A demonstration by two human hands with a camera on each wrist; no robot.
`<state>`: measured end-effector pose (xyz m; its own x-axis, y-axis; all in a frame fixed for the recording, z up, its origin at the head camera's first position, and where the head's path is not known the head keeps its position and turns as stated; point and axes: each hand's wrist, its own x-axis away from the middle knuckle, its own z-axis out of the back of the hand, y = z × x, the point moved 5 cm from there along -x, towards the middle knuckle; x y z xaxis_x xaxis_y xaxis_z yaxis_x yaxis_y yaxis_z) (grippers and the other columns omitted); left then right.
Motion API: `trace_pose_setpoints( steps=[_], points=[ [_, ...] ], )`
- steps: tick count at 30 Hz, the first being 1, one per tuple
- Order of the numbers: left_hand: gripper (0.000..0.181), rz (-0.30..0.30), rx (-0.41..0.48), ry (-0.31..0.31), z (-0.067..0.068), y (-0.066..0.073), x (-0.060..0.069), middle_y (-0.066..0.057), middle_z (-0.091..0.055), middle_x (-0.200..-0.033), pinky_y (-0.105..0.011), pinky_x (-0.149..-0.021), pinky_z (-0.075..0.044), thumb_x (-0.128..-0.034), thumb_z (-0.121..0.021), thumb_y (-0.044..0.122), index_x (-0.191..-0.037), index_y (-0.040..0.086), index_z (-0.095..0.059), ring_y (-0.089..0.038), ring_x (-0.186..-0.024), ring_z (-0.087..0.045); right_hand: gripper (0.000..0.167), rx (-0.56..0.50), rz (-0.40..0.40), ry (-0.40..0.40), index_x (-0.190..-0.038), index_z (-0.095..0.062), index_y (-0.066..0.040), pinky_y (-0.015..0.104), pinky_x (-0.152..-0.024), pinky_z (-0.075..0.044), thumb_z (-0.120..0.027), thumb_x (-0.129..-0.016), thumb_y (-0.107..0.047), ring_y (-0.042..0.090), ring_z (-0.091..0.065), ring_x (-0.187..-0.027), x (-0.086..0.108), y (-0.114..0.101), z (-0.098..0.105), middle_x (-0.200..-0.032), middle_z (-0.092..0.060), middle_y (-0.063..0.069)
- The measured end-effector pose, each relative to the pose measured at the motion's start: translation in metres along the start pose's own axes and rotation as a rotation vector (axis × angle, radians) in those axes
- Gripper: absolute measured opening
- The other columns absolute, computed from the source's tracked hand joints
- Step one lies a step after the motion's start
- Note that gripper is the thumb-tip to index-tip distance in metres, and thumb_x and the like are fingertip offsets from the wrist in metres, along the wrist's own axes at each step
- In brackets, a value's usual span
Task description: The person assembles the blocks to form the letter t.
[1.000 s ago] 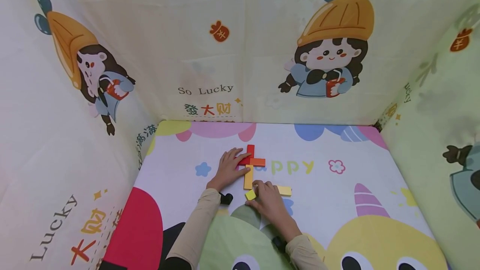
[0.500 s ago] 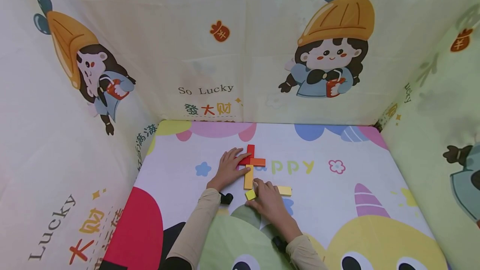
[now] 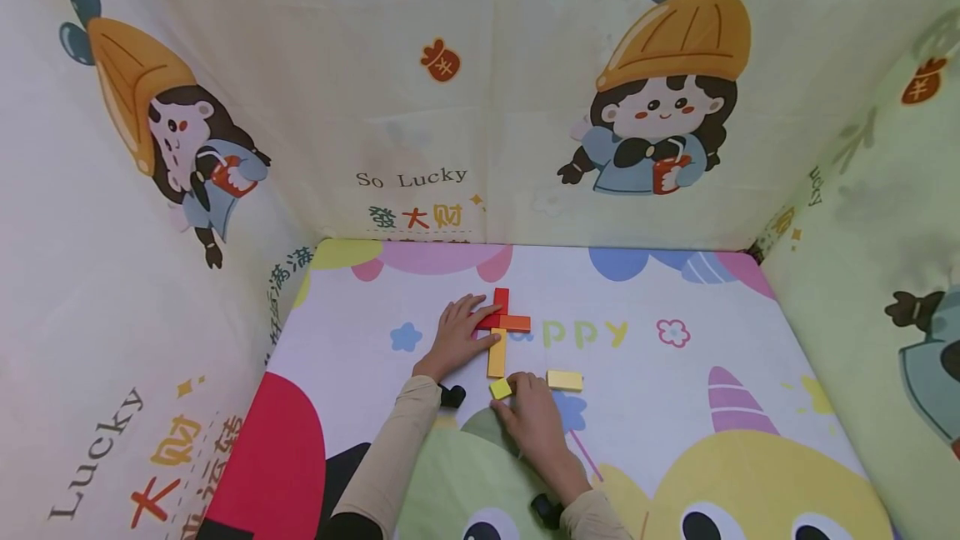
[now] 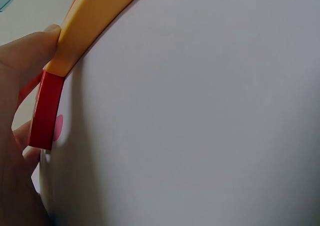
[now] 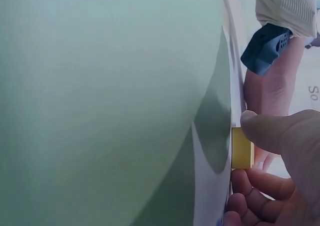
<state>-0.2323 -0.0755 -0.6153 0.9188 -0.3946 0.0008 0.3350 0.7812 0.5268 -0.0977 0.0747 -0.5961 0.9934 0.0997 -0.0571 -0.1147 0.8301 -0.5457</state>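
Observation:
My left hand [image 3: 454, 338] rests beside joined wooden blocks, its fingers extended. Its thumb touches the yellow-orange block [image 3: 497, 354], and its index finger reaches over the dark red block [image 3: 489, 322]. A brighter red block [image 3: 502, 300] extends away from the junction, with an orange block [image 3: 515, 324] lying to the right. Just below the yellow-orange block, my right hand [image 3: 536, 423] pinches a small yellow block [image 3: 500, 389]. The right wrist view shows thumb and index finger on opposite sides of that yellow block [image 5: 242, 148].
A pale yellow block [image 3: 565, 381] lies right of my right hand. The tabletop [image 3: 622, 390] carries printed cartoon figures and letters. Patterned cloth walls [image 3: 525, 107] stand at the back and both sides.
My right hand has shifted slightly toward me and its fingers have drawn in, uncovering more of the pale yellow block. The left hand and joined blocks stay in place.

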Motion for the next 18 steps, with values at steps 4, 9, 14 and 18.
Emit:
trace_pose_setpoints(
  steps=[4, 9, 14, 18],
  points=[
    [0.066, 0.004, -0.007, -0.006, 0.0, 0.0006, 0.0003, -0.004, -0.035, -0.169, -0.062, -0.13, -0.011, -0.0965, -0.065, 0.055, -0.157, 0.036, -0.047, -0.03, -0.161, -0.021, 0.039, 0.002, -0.014, 0.001, -0.109, -0.063, -0.008, 0.029, -0.07, -0.041, -0.085, -0.088, -0.034, 0.013, -0.045, -0.082, 0.0016, -0.0016, 0.0002, -0.092, -0.058, 0.0],
    [0.065, 0.004, -0.004, -0.003, 0.0016, 0.0019, 0.0002, -0.005, -0.034, -0.169, -0.062, -0.13, -0.011, -0.0967, -0.065, 0.054, -0.156, 0.035, -0.047, -0.03, -0.161, -0.021, 0.039, -0.003, -0.025, 0.007, -0.108, -0.063, -0.007, 0.03, -0.07, -0.04, -0.085, -0.088, -0.033, 0.014, -0.045, -0.081, 0.0012, -0.0028, 0.0006, -0.091, -0.06, 0.0],
    [0.066, 0.001, -0.012, -0.006, 0.0007, 0.0006, -0.0005, -0.005, -0.034, -0.169, -0.062, -0.13, -0.011, -0.0964, -0.065, 0.055, -0.157, 0.036, -0.046, -0.031, -0.161, -0.021, 0.04, -0.008, -0.035, 0.01, -0.108, -0.064, -0.008, 0.029, -0.07, -0.039, -0.085, -0.088, -0.034, 0.013, -0.045, -0.081, 0.0004, -0.0026, 0.0003, -0.092, -0.06, 0.0],
    [0.066, -0.002, -0.015, -0.004, -0.0005, -0.0007, -0.0007, -0.005, -0.034, -0.169, -0.063, -0.13, -0.012, -0.0959, -0.065, 0.055, -0.157, 0.036, -0.047, -0.031, -0.16, -0.022, 0.039, -0.016, -0.041, 0.009, -0.108, -0.063, -0.008, 0.029, -0.07, -0.039, -0.085, -0.088, -0.034, 0.013, -0.045, -0.081, 0.0002, -0.0024, 0.0005, -0.09, -0.059, -0.001]
  ],
)
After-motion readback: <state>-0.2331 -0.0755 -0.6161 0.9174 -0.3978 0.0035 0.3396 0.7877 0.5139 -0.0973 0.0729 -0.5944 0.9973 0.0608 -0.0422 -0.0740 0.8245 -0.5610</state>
